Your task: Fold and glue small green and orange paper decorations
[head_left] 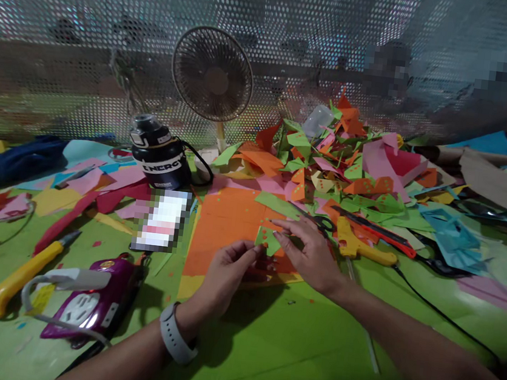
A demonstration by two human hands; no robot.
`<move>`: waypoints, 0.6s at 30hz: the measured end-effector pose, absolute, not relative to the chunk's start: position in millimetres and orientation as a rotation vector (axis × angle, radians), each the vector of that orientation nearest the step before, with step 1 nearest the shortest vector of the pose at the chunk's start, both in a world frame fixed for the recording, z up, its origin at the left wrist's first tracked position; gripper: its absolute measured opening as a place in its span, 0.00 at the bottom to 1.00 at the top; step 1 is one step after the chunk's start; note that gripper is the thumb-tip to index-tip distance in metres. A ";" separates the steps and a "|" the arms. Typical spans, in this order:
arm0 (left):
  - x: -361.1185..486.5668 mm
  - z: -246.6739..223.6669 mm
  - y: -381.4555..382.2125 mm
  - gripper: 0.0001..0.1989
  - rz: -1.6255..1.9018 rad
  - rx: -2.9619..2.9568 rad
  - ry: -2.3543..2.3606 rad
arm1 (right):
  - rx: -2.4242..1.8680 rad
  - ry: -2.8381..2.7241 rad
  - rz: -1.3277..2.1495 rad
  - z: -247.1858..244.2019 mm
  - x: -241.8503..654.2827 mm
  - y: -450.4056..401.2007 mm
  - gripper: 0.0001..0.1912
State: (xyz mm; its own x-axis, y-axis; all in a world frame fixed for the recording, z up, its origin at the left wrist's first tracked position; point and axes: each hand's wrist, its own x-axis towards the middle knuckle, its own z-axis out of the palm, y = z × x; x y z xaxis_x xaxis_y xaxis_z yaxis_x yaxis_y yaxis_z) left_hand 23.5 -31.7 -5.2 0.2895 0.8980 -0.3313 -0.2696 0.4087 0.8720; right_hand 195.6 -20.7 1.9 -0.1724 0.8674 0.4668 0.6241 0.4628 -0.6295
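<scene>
Thumb and fingers of my left hand point(232, 268) pinch the lower left edge of a small green paper piece point(271, 244) with orange dots. My right hand point(309, 251) is at its right side, fingers stretched and apart, their tips close to the paper; whether they touch it I cannot tell. Underneath lies a large orange paper sheet point(227, 214) with a yellow sheet point(186, 286) showing below its edge. A longer green strip point(274, 203) rests across the orange sheet's top right. Dark-handled scissors point(324, 222) lie just beyond my right hand.
Right of my hands are a yellow glue gun point(357, 243) with a black cord and a red-black cutter point(381, 232). Leftward lie a phone point(162, 221), purple power strip point(89, 302) and yellow corded tool point(21, 278). A bottle point(159, 158), fan point(213, 79) and cut-paper heap point(325, 161) stand behind.
</scene>
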 end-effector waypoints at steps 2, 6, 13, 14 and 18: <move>22.6 -4.6 -32.2 0.11 0.909 0.770 0.940 | -1.237 -1.878 0.367 1.6 195.6 -20.6 0.13; 22.5 -4.7 -32.4 0.12 0.900 0.758 0.899 | -1.215 -1.848 0.390 1.6 196.0 -19.9 0.12; 24.4 -6.5 -31.4 0.15 0.947 0.778 0.884 | -1.244 -1.661 0.710 2.3 197.0 -19.4 0.13; 24.4 -6.7 -31.3 0.15 0.952 0.783 0.888 | -1.242 -1.666 0.709 2.4 196.8 -19.8 0.13; 24.2 -6.4 -30.8 0.15 0.958 0.790 0.896 | -1.239 -1.713 0.667 3.5 195.5 -22.3 0.13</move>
